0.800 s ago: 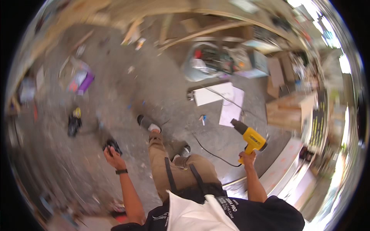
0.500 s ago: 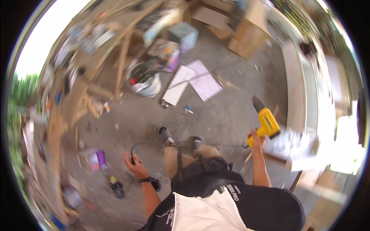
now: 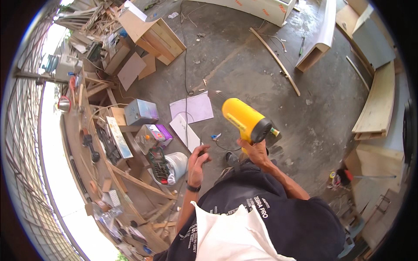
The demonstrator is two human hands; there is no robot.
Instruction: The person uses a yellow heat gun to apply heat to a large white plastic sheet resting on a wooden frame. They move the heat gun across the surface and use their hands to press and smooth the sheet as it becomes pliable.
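Observation:
My right hand (image 3: 257,155) is wrapped round the handle of a yellow heat gun (image 3: 245,118) with a black rear cap, held up in front of my body. From the gun's handle a thin black power cord (image 3: 226,150) curves leftward, toward my left hand (image 3: 197,167). The fingers of that hand are curled round a dark piece of the cord, partly hidden by the fingers. Below the left hand on the floor lie a white board (image 3: 186,131) and a pale lilac sheet (image 3: 197,107).
A white bucket (image 3: 177,165) with tools stands left of my left hand, beside a wooden workbench (image 3: 124,191) crowded with items. A wooden box (image 3: 152,37) sits farther off. Long white panels (image 3: 320,37) and a wood strip (image 3: 278,63) lie ahead right. Another cord (image 3: 186,65) crosses the floor.
My view has swung round to the right, so the bench and bucket now sit nearer my left side. The heat gun has come in closer to my body, and my hands are nearer each other.

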